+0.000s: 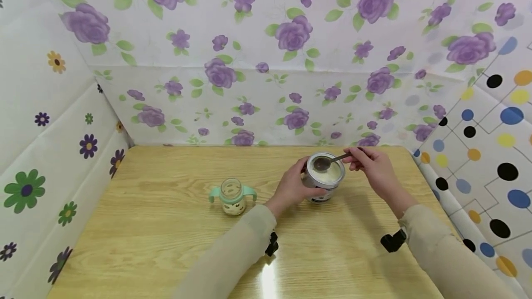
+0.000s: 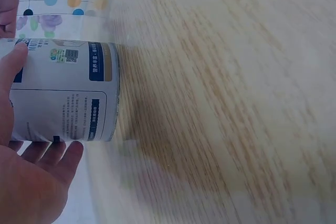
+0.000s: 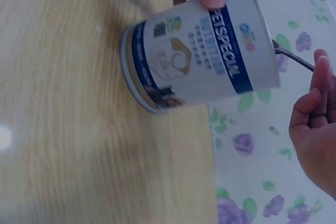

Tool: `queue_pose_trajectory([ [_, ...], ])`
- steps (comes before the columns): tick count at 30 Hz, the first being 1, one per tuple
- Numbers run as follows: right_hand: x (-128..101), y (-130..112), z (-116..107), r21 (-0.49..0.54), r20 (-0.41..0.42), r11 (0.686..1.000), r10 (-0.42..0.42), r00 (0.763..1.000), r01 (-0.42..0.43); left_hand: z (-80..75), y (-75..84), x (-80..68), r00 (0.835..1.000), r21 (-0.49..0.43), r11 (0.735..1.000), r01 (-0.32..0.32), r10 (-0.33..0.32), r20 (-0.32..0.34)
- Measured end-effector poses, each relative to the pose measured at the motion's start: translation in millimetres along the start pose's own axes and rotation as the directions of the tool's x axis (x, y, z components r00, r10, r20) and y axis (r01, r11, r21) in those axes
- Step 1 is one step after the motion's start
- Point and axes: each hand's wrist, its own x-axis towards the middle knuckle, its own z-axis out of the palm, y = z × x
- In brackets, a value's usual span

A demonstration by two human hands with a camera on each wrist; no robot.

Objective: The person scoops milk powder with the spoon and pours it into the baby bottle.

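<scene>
Wooden counter [image 1: 166,225] is seen carrying an open tin of milk powder [image 1: 323,178], tilted and steadied by the left hand [image 1: 291,189], whose grip is curled round its side; a metal spoon [image 1: 326,162] is pinched by the right hand [image 1: 371,165] over the tin's mouth; a green-handled baby bottle [image 1: 232,195] stands near, to the left.

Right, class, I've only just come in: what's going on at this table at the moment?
A person is working at a wooden table. Their left hand grips the side of an open tin of pale powder, which stands on the table. Their right hand pinches the handle of a spoon, whose bowl sits over the tin's mouth. A small baby bottle with green handles stands apart to the left, untouched.
</scene>
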Motion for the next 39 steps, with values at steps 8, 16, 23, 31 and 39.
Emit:
queue_pose_trajectory([
  [8,-2,-10,-18,-0.316,0.134,0.943,-0.065,0.989,0.105,3.6,-1.8,1.4,1.000,0.004,1.000,-0.013,0.013,-0.007],
  [16,-21,-6,-19,-0.377,0.241,0.923,0.019,0.970,0.075,4.7,-3.1,-0.7,1.000,0.010,1.000,-0.013,0.013,-0.007],
  [23,-35,1,-15,-0.289,0.239,0.957,0.065,0.969,0.007,4.1,-2.6,-1.4,1.000,0.014,1.000,-0.025,0.025,-0.011],
  [31,-32,15,-10,0.024,0.216,0.995,0.085,0.973,-0.092,1.2,-1.7,-2.7,1.000,0.025,0.999,-0.025,0.026,-0.017],
  [39,-28,29,-8,0.483,0.205,0.839,0.168,0.964,-0.249,0.0,-2.5,-3.2,0.999,0.020,0.999,-0.050,0.051,-0.012],
])
